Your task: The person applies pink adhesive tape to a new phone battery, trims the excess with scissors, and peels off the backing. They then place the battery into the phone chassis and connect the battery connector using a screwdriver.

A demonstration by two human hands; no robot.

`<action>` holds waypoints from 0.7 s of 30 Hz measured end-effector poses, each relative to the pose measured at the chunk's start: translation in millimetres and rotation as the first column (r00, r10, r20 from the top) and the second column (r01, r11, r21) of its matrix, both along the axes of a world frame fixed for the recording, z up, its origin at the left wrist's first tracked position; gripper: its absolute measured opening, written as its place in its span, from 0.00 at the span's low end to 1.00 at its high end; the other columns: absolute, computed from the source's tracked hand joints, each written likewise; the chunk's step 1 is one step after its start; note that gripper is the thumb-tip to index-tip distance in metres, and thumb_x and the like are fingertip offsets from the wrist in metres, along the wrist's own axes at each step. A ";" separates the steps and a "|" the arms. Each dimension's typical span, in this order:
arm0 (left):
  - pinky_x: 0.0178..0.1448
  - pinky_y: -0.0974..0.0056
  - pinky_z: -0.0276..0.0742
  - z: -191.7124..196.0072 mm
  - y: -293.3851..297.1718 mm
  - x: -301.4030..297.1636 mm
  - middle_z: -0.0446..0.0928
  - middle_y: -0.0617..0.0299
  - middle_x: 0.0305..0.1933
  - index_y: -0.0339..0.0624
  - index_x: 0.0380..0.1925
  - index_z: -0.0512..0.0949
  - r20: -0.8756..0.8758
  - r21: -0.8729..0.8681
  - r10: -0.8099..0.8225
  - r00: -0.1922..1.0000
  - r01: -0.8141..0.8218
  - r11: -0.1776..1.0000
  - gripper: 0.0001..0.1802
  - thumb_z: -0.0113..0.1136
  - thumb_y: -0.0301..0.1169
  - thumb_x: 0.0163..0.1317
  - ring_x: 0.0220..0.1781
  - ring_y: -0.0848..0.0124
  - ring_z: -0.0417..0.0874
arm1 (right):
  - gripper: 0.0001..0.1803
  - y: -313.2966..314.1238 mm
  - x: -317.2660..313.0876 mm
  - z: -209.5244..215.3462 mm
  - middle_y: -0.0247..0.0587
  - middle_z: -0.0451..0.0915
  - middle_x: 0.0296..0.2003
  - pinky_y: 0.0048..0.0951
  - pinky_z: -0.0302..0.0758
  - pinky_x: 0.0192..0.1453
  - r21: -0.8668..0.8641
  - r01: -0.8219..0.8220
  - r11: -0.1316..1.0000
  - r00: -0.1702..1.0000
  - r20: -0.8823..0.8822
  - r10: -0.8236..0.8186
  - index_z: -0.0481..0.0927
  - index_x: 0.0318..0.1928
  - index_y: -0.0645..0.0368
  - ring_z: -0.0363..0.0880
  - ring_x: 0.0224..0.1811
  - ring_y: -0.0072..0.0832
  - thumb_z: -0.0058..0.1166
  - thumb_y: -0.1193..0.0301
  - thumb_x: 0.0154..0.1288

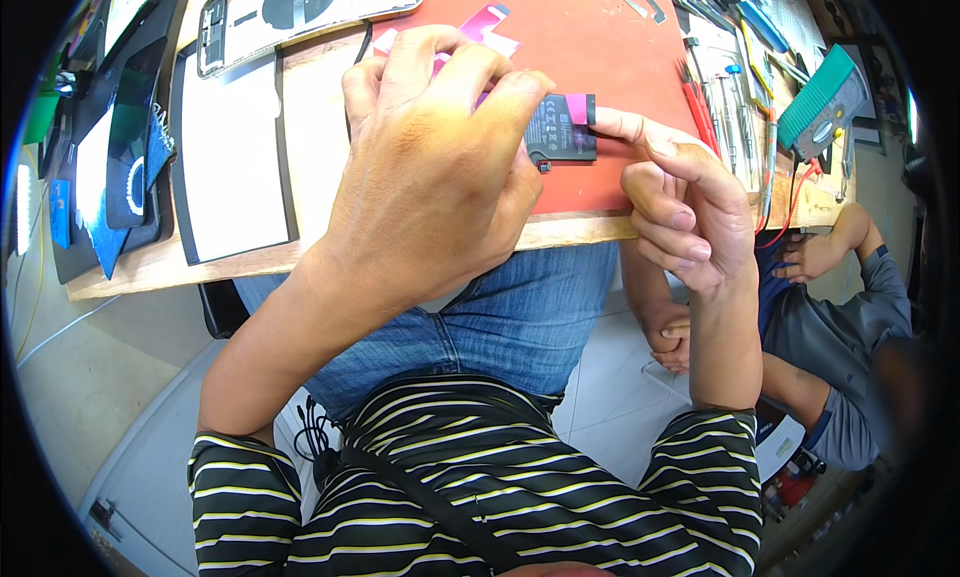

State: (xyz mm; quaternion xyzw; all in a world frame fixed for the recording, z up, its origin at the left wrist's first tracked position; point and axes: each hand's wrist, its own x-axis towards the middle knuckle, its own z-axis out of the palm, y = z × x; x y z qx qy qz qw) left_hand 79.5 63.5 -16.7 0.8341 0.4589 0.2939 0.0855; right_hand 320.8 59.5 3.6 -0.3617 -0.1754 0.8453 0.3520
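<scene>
A flat black phone battery (pixel 562 137) with a pink strip on its corner lies at the front of the orange mat (pixel 610 37). My left hand (pixel 430 167) is curled over the battery's left part, gripping it and hiding much of it. From the right, my right hand (pixel 690 192) reaches its straight index finger to the battery's right end. Its thumb rests by that index finger, off the battery, and its other fingers are loosely bent. Beyond my left hand, a piece of pink film (pixel 486 22) shows on the mat.
An opened phone housing (pixel 310 17) lies at the back left, beyond a white dark-edged panel (pixel 232 157). Screwdrivers (pixel 735 117), red probes (pixel 698 107) and a green-and-grey meter (pixel 825 102) crowd the right side. Another person (pixel 850 312) sits close on the right.
</scene>
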 end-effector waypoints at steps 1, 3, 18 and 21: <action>0.68 0.45 0.59 -0.1 -0.2 0.3 0.79 0.56 0.52 0.44 0.52 0.81 -0.008 0.001 -0.002 1.000 0.002 1.000 0.22 0.60 0.27 0.55 0.63 0.51 0.73 | 0.23 -0.1 0.3 0.0 0.28 0.66 0.16 0.15 0.55 0.07 0.008 -0.004 1.000 1.000 0.002 0.004 0.71 0.67 0.69 0.56 0.06 0.12 0.43 0.68 0.80; 0.68 0.45 0.59 -0.3 0.0 0.6 0.79 0.56 0.52 0.44 0.52 0.81 0.003 -0.006 -0.006 1.000 0.006 1.000 0.22 0.60 0.26 0.55 0.63 0.51 0.73 | 0.23 -0.8 0.6 0.4 0.28 0.66 0.16 0.15 0.56 0.07 0.005 0.007 1.000 1.000 0.008 -0.007 0.71 0.67 0.68 0.56 0.06 0.11 0.43 0.67 0.80; 0.67 0.45 0.63 -0.8 9.3 2.8 0.80 0.54 0.53 0.42 0.50 0.82 0.016 -0.012 -0.018 1.000 0.018 1.000 0.20 0.58 0.24 0.55 0.63 0.50 0.73 | 0.22 -1.3 -3.1 -0.4 0.30 0.66 0.16 0.15 0.55 0.07 0.008 0.020 1.000 1.000 -0.016 -0.019 0.72 0.66 0.69 0.56 0.06 0.12 0.44 0.68 0.80; 0.68 0.45 0.63 -0.5 8.6 2.7 0.80 0.54 0.53 0.43 0.50 0.82 -0.006 -0.020 -0.015 1.000 0.015 1.000 0.20 0.58 0.25 0.55 0.63 0.50 0.73 | 0.22 -1.0 -2.6 -0.8 0.29 0.66 0.16 0.15 0.55 0.07 0.022 0.017 1.000 1.000 -0.002 -0.017 0.73 0.65 0.69 0.55 0.06 0.12 0.45 0.68 0.79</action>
